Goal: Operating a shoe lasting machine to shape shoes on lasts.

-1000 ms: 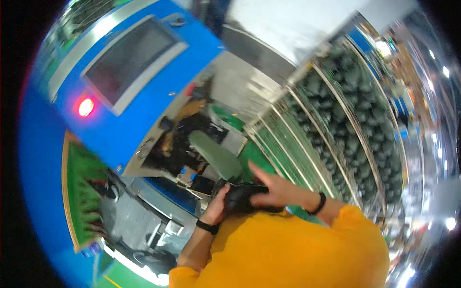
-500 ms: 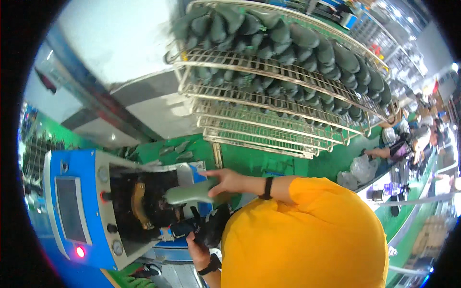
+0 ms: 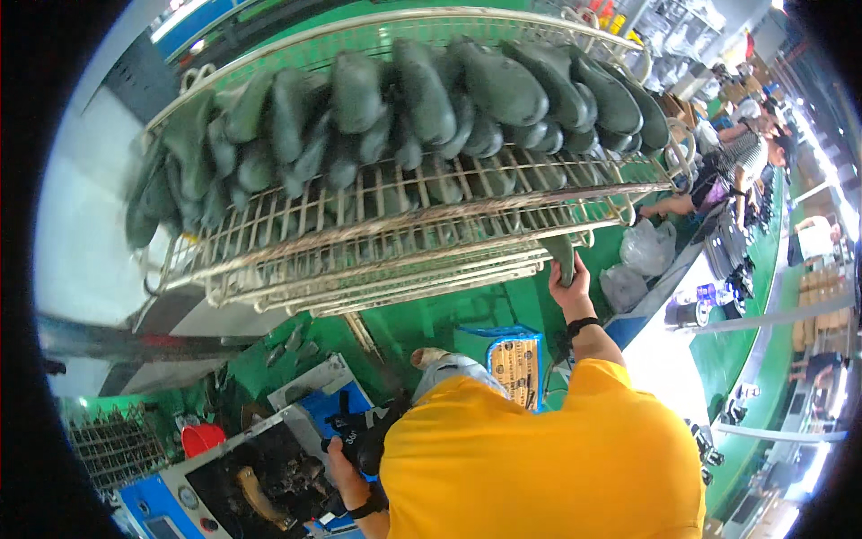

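Note:
My right hand (image 3: pixel 572 286), arm stretched out to the right, grips a grey-green shoe last (image 3: pixel 561 254) just below the right end of a wire rack (image 3: pixel 431 220). Many similar shoe lasts (image 3: pixel 498 85) hang close together along the rack's upper level. Lower left, my left hand (image 3: pixel 341 467) is closed on a black shoe upper (image 3: pixel 368 437) with white print, held near my body beside a blue machine (image 3: pixel 148 508). My fingers are partly hidden by the upper.
The machine's dark opening holds a curved tan part (image 3: pixel 260 499). A blue-edged box (image 3: pixel 514 368) stands on the green floor, and plastic bags (image 3: pixel 648 247) lie near a worktable at right. A red container (image 3: pixel 203 438) sits behind the machine. Other people (image 3: pixel 745 162) are farther right.
My right hand has carried the shoe last away from the machine, rightward and up to the rack. My view has turned toward the rack. The left hand still holds the black upper.

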The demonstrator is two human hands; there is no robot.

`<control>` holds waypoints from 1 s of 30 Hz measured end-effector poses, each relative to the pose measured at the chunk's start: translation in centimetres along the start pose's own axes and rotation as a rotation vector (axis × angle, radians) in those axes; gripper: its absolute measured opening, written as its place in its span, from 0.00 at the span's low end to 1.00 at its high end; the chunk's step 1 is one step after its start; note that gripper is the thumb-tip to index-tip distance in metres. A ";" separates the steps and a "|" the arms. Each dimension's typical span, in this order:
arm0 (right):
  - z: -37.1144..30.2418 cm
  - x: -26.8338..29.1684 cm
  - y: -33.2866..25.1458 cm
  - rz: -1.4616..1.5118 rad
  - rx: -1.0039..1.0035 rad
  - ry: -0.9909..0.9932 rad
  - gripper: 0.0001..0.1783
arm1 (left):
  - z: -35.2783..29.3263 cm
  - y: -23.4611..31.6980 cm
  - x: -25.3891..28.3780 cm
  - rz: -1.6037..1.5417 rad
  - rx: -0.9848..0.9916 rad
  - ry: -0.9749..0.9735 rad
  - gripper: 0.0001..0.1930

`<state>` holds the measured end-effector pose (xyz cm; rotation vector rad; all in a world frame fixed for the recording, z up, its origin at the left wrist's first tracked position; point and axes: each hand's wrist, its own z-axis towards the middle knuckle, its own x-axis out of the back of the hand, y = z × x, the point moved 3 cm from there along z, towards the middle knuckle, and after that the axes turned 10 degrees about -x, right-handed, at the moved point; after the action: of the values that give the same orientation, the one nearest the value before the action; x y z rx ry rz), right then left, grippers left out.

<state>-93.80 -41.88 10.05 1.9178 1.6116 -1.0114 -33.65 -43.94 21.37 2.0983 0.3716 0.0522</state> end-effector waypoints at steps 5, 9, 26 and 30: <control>4.4 -1.7 -6.0 0.175 0.242 0.025 0.19 | 2.0 1.1 -2.2 0.278 0.027 0.094 0.23; 9.6 -1.7 -10.3 0.261 0.480 0.054 0.16 | 0.8 4.9 -6.1 0.330 0.061 -0.010 0.22; 12.7 3.0 -12.2 -0.111 0.482 0.269 0.13 | -1.3 1.9 -5.7 0.087 0.108 0.060 0.25; 14.1 3.5 -10.9 -0.321 0.420 0.304 0.16 | -2.4 1.1 -5.0 0.063 0.104 0.086 0.21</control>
<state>-107.68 -47.37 -0.29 2.2142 2.0607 -1.3234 -38.60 -43.89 24.17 2.2158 0.3663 0.1643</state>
